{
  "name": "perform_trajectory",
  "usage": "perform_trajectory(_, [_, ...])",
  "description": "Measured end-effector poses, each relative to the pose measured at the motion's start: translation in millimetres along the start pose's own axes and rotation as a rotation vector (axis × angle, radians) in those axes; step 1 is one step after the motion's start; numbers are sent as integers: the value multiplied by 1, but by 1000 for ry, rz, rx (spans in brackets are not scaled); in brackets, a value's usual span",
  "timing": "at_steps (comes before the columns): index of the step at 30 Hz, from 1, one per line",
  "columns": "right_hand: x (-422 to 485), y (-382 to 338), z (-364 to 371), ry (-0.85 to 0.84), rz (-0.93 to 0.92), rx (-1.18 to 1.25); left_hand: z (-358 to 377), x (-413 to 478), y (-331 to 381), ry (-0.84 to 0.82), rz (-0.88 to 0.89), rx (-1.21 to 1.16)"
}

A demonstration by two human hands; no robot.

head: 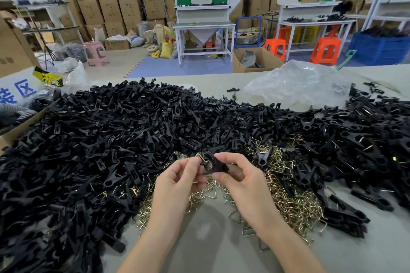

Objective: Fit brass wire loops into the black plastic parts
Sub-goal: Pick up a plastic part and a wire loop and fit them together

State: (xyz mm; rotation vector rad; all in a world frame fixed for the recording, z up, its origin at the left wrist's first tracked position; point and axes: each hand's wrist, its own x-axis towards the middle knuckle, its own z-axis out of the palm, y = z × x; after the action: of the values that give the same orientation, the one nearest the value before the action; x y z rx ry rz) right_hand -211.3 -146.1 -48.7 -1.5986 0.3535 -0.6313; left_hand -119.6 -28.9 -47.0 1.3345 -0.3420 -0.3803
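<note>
Centre of frame, above the table (199,239): black plastic part (214,165), pinched between thumb and fingers of right hand (240,180); brass wire loop (200,157) at its left end, pinched by left hand (179,180); heap of black parts (99,139) left; loose brass loops (288,201) lower right.

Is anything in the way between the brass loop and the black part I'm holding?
Nothing visible. The left hand pinches the bent brass wire loop close up against the black plastic part gripped by the right hand.
</note>
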Motion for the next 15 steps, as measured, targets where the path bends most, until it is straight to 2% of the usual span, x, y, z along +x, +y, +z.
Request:
perform_trajectory(10, [-2, 5, 4, 38, -166, -200, 11, -7, -6, 15, -78, -141])
perform_trajectory(15, [0, 11, 0, 45, -227, -371, 10, -9, -2, -51, -101, -152])
